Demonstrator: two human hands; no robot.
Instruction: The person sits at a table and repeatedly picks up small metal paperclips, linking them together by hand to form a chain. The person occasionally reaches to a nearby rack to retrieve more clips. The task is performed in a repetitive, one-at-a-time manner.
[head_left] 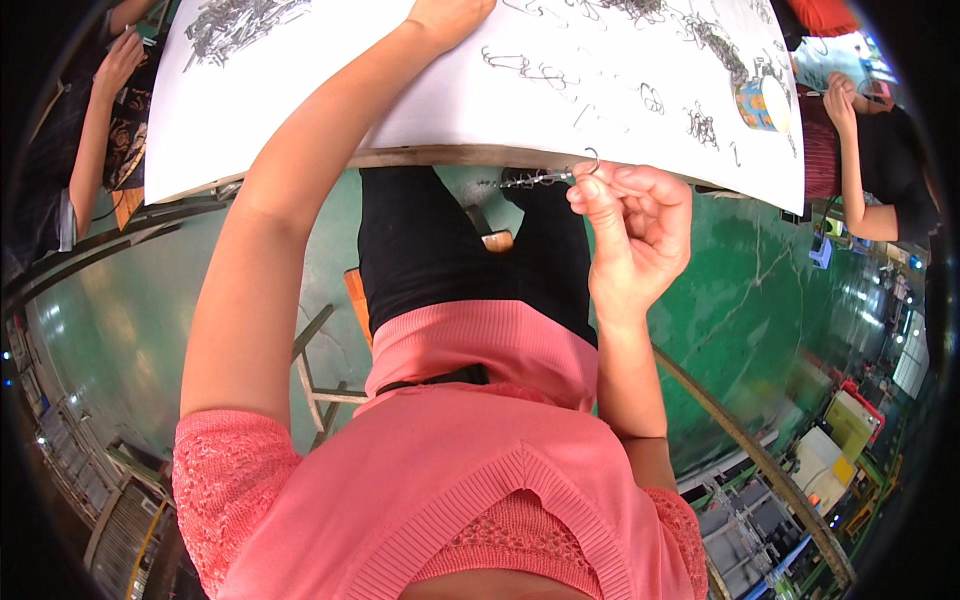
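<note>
A jagged silver metal strand (535, 180) and curved dark wire hook (596, 156) sit pinched in the right hand (635, 220) at one o'clock; at twelve, over a smooth white tabletop (435, 112), the cropped left hand (452, 18) has an unclear hold.

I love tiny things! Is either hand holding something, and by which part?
The right grip pinches a hook by its lower end. The left grip is partly out of view, so I can't tell.
</note>
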